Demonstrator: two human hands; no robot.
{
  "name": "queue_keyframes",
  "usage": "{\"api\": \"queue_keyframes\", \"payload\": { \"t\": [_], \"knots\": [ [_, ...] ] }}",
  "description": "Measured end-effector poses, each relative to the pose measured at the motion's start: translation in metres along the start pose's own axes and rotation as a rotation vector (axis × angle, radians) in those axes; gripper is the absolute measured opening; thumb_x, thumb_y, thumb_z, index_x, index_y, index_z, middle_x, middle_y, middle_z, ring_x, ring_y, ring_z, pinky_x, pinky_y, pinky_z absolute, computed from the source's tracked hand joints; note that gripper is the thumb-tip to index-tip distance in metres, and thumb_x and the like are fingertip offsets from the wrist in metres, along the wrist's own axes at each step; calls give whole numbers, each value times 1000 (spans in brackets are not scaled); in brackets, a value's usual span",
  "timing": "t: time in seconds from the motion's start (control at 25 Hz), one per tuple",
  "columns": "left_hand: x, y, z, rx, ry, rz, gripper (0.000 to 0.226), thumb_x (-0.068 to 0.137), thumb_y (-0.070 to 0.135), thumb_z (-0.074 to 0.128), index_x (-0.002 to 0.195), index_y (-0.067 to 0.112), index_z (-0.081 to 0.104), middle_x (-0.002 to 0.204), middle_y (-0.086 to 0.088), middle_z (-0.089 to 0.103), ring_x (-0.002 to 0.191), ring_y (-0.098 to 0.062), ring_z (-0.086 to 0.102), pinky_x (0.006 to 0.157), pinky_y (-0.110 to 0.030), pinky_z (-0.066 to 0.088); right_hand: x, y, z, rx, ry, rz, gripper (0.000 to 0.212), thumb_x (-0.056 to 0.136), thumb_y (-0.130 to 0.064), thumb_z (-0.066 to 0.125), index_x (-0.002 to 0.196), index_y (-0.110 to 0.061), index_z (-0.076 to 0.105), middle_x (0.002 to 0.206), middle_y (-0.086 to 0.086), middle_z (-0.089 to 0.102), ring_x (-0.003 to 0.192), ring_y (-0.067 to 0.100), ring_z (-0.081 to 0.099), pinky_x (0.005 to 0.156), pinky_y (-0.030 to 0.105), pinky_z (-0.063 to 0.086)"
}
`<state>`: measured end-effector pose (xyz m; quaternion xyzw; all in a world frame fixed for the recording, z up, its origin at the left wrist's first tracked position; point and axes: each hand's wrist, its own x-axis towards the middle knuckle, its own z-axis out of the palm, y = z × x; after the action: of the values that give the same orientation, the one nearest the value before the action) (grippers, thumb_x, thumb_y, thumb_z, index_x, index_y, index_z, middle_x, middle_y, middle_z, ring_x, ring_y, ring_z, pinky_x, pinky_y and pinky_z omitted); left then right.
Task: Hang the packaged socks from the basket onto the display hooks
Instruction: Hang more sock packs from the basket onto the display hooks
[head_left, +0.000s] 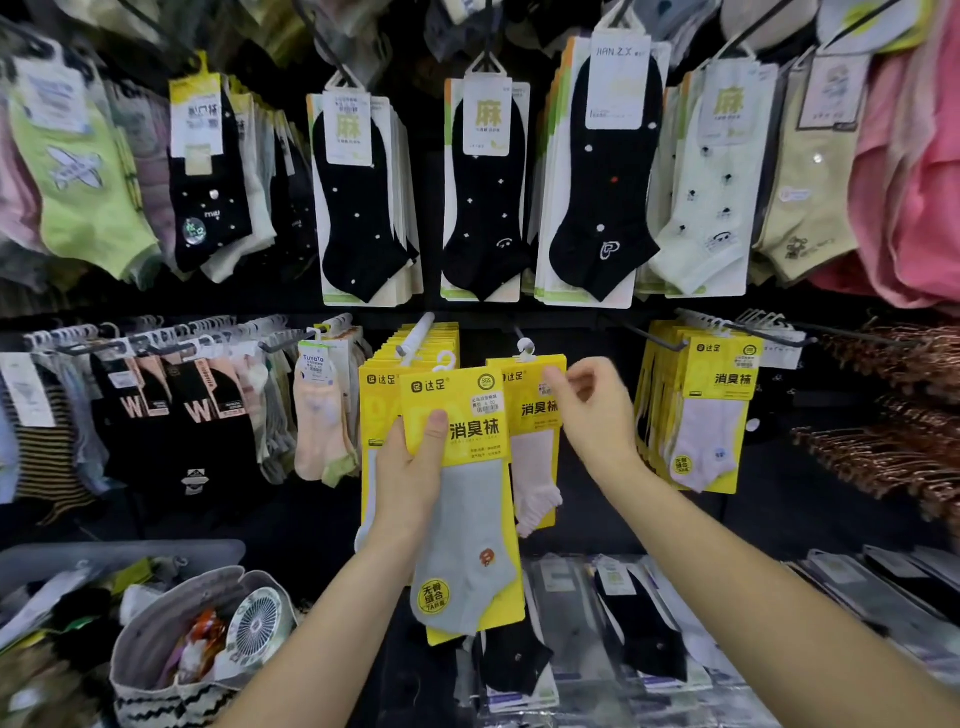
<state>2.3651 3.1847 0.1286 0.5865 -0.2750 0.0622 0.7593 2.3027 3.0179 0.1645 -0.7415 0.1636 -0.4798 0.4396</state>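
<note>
The left hand (410, 467) is gripping a yellow-carded grey sock pack (467, 525), thumb on its front, overlapping the left of the hanging pink sock pack (535, 415); the right hand (597, 410) is touching that hanging pack's top, its grip unclear

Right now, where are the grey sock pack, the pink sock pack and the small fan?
grey sock pack (470, 519), head view, on the grey sock fabric.
pink sock pack (535, 452), head view, on the pink sock below its yellow label.
small fan (257, 623), head view, on the middle of its round grille.
</note>
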Motion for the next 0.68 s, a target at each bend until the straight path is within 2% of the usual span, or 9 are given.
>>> {"api": "queue_keyframes", "payload": {
  "t": [0.08, 0.12, 0.24, 0.32, 0.4, 0.48, 0.6, 0.68],
  "knots": [
    [-5, 0, 13, -12, -35, -4, 23, 92, 33, 51, 110, 24, 60, 112, 6, 67, 106, -7, 62, 90, -25, 49, -19, -7, 2, 14, -184, 1, 28, 76, -44, 71, 83, -26, 50, 78, -10, 54, 70, 3, 50, 59, 13, 42],
    [-8, -1, 19, -23, -50, -19, 21, 91, 32, 53, 109, 24, 61, 110, 6, 68, 104, -7, 62, 87, -23, 50, -25, -9, 2, -7, -222, 8, 29, 74, -43, 73, 82, -26, 51, 77, -9, 55, 68, 3, 50, 59, 13, 42],
    [-12, -3, 30, -46, -41, -79, 12, 88, 32, 59, 99, 27, 61, 103, 9, 68, 98, -7, 64, 78, -21, 52, -26, -10, -5, 18, -194, 14, 25, 76, -33, 74, 79, -23, 52, 78, -3, 62, 67, 6, 55, 59, 15, 45],
    [-13, -3, 31, -56, -45, -93, 9, 87, 33, 60, 95, 30, 60, 99, 16, 67, 93, 1, 64, 74, -17, 50, -25, -7, -13, 56, -179, 41, 25, 79, -29, 73, 77, -23, 48, 72, -4, 62, 63, 5, 55, 55, 15, 44],
    [-14, -3, 31, -48, -86, -81, 12, 85, 28, 64, 95, 33, 60, 94, 21, 67, 86, 9, 63, 66, -9, 49, -25, -4, -19, 94, -162, 95, 27, 80, -28, 72, 77, -21, 46, 69, 0, 62, 65, 10, 58, 58, 24, 49],
    [-15, -4, 30, -22, -105, -80, 18, 84, 22, 67, 94, 34, 59, 90, 23, 66, 81, 13, 62, 61, -5, 47, -24, -1, -25, 79, -184, 136, 27, 80, -30, 72, 81, -20, 47, 79, 6, 67, 74, 15, 63, 66, 32, 52],
    [-16, -6, 26, 45, -125, -99, 19, 83, 22, 68, 93, 33, 57, 95, 20, 65, 81, 10, 62, 62, -5, 48, -14, -9, -36, 56, -227, 39, 15, 85, -32, 65, 93, -25, 54, 88, -5, 64, 81, 9, 60, 69, 21, 48],
    [-18, -8, 26, 77, -161, -106, 19, 83, 20, 68, 92, 32, 56, 95, 16, 65, 78, 11, 61, 62, -5, 48, -4, -20, -43, -42, -321, -83, 2, 89, -29, 60, 91, -29, 61, 90, -8, 62, 83, 9, 58, 72, 23, 47]
  ]
}}
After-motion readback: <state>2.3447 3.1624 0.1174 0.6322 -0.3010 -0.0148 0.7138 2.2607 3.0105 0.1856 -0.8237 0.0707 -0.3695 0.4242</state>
